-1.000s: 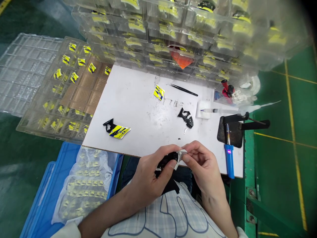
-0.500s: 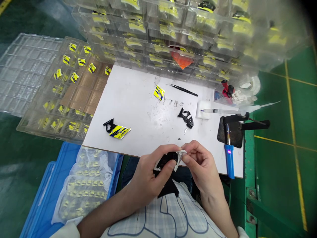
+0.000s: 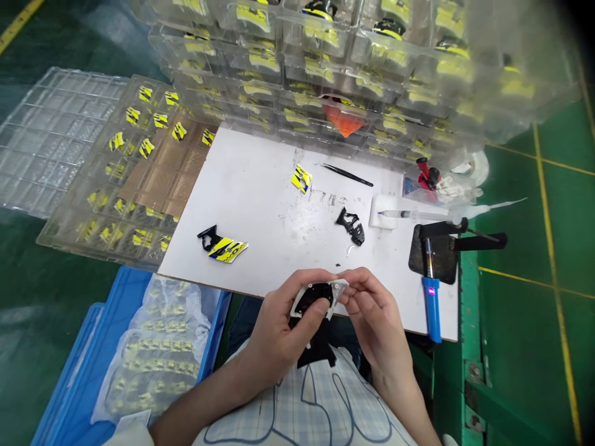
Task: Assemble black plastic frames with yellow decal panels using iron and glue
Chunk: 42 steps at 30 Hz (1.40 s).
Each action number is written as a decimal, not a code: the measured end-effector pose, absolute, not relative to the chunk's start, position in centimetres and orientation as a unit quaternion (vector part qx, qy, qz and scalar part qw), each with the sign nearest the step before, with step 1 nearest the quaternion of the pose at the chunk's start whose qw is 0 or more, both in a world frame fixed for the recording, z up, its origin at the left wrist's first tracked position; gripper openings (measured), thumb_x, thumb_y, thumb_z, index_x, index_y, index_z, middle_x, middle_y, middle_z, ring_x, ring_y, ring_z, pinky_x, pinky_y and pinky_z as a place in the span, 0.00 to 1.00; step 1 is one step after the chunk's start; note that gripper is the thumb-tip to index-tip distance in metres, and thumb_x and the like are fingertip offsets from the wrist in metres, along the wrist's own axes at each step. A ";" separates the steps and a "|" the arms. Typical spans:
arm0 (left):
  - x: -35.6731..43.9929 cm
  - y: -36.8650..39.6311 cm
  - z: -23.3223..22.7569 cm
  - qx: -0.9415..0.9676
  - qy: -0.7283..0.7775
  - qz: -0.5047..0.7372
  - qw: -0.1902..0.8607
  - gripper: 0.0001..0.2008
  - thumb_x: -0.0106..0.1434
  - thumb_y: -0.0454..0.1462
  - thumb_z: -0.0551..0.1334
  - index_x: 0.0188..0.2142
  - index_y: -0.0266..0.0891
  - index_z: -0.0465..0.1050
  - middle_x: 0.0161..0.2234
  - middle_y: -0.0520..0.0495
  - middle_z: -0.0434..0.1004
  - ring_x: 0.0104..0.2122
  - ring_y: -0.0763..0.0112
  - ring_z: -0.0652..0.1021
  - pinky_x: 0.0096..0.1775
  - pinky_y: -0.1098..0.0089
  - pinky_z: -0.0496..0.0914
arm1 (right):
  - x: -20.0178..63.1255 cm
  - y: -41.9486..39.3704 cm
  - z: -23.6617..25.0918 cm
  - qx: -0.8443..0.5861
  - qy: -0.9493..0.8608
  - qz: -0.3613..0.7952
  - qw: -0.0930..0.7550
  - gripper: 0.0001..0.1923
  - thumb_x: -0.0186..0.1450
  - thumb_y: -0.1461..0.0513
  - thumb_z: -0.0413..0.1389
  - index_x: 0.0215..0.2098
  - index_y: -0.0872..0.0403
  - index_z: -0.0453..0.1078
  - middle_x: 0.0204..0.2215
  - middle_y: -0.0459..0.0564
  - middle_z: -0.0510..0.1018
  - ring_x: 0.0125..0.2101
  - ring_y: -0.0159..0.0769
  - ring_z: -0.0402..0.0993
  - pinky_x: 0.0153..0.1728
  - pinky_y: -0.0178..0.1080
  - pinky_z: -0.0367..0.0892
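Observation:
My left hand (image 3: pixel 286 325) is closed around a black-and-white plastic part (image 3: pixel 315 293), its thumb pressed on the inner face. The white shell is turned with its hollow side up, and a black bracket extends below the hand. At the shell's right edge, my right hand (image 3: pixel 379 316) is closed with its fingertips pinched against the white rim. Just above the hands on the white table lies a loose black bracket (image 3: pixel 352 227). To the left is a black bracket with a yellow-and-blue patterned cover (image 3: pixel 227 249) on it. A separate yellow patterned cover (image 3: pixel 302 178) lies farther back.
Black tweezers (image 3: pixel 348 174), a white block (image 3: pixel 383 212) and a syringe (image 3: pixel 406 214) lie toward the back right. A blue soldering iron (image 3: pixel 432 310) rests in a black stand (image 3: pixel 432 257). Stacked clear compartment boxes (image 3: pixel 288 80) wall the back. A blue crate (image 3: pixel 118 303) stands lower left.
The held part has tilted slightly, showing more of its inner face. My right fingers have shifted a little along its right edge. The camera view has moved slightly.

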<state>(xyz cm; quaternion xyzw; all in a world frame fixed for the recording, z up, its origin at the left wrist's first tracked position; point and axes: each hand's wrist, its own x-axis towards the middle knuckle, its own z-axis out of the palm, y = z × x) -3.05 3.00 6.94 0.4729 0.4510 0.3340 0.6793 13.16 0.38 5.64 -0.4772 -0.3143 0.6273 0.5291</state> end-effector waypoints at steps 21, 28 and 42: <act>-10.9 14.1 1.3 0.743 0.538 0.340 0.208 0.10 0.61 0.27 0.57 0.36 0.41 0.74 0.47 0.43 0.83 0.50 0.60 0.79 0.56 0.56 0.66 | 14.4 0.0 1.5 -0.554 -0.279 0.575 0.533 0.13 0.68 0.50 0.61 0.36 0.50 0.77 0.30 0.47 0.77 0.31 0.34 0.72 0.38 0.37 0.67; -11.6 15.6 0.2 0.826 0.492 0.205 0.185 0.15 0.59 0.24 0.55 0.40 0.40 0.73 0.46 0.42 0.81 0.50 0.59 0.78 0.55 0.56 0.67 | 13.6 0.3 2.1 -0.570 -0.276 0.565 0.528 0.15 0.69 0.49 0.59 0.35 0.51 0.76 0.29 0.47 0.75 0.31 0.36 0.70 0.39 0.39 0.65; -4.8 21.9 2.0 0.882 0.409 0.149 0.182 0.18 0.68 0.32 0.57 0.56 0.36 0.71 0.67 0.35 0.64 0.66 0.50 0.64 0.65 0.48 0.59 | 17.3 0.8 -0.1 -0.708 -0.385 0.365 0.466 0.16 0.66 0.48 0.59 0.37 0.52 0.75 0.32 0.50 0.79 0.35 0.42 0.75 0.41 0.43 0.69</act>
